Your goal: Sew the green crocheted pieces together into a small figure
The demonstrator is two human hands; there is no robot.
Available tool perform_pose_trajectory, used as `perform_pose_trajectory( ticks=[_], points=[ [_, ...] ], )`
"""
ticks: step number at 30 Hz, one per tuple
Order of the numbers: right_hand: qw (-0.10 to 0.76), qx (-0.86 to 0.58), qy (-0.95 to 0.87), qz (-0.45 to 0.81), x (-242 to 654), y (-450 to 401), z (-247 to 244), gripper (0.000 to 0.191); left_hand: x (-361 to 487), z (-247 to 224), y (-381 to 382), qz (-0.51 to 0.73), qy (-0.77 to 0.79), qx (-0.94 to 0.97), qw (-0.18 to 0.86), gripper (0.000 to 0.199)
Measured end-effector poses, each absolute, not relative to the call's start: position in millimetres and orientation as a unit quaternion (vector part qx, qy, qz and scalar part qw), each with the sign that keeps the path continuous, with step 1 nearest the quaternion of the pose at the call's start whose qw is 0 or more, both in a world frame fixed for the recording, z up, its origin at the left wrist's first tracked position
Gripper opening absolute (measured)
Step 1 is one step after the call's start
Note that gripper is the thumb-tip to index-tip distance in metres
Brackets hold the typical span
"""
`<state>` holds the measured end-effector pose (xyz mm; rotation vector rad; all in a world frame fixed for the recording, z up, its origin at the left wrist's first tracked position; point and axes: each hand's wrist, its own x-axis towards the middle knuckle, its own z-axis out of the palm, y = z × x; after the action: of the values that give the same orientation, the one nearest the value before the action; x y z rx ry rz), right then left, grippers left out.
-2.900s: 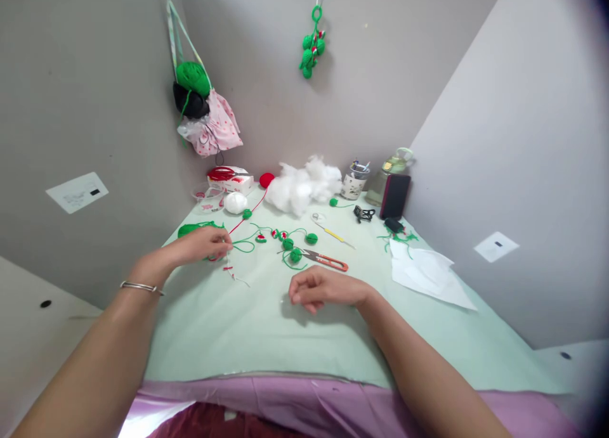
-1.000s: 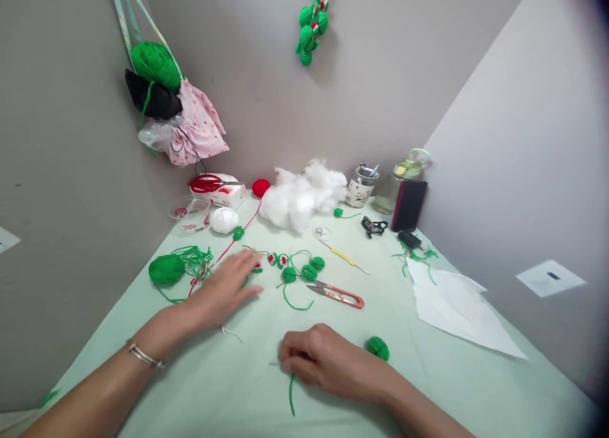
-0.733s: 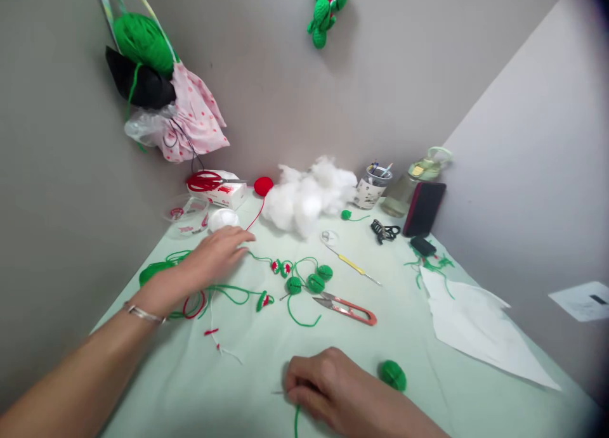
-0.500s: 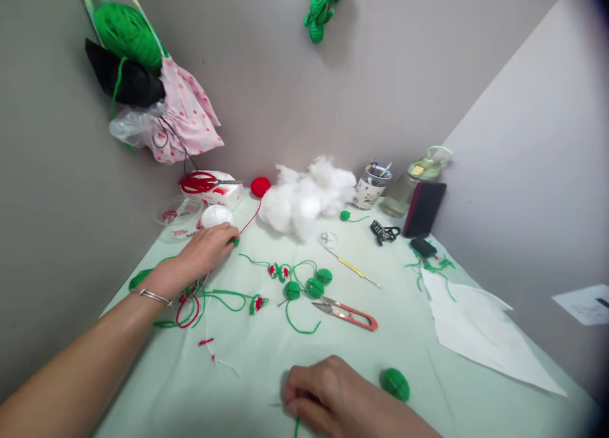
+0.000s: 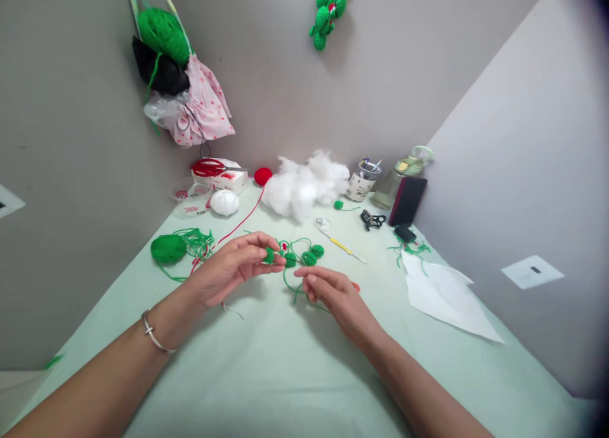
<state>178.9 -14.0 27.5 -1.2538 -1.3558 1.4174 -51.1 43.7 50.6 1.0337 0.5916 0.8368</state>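
We steady small green knit piece (image 5: 269,255), pinched in left hand (image 5: 226,270); right hand (image 5: 339,293) curled nearby, pinch unclear; next move seems to need careful fingertips.

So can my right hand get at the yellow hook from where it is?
Probably yes. The yellow hook lies a little beyond your right hand, and nothing seems to stand between them but bare cloth. The green balls are off to its left, beside the way.
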Motion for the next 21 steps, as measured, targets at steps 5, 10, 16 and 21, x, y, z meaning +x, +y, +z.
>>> perform_pose_trajectory(
  ticks=[5, 10, 16, 21],
  points=[
    [0.368, -0.475, -0.623, 0.501, 177.7, -22.9, 38.2, 0.039, -33.5, 50.0, 6.0, 0.366, 0.213, 0.472, 0.773, 0.010],
    [0.407, -0.422, -0.687, 0.430, 176.6, -29.3, 41.3, 0.020, -33.1, 49.6, -14.1, 0.373, 0.198, 0.496, 0.758, 0.012],
    [0.496, -0.438, -0.673, 0.330, 184.6, -25.0, 41.3, 0.010, -36.3, 37.9, -11.0, 0.377, 0.270, 0.524, 0.714, 0.028],
    [0.494, -0.443, -0.715, 0.220, 185.3, -25.4, 40.6, 0.009, -29.8, 29.0, -13.5, 0.303, 0.304, 0.543, 0.722, 0.023]
  ],
)
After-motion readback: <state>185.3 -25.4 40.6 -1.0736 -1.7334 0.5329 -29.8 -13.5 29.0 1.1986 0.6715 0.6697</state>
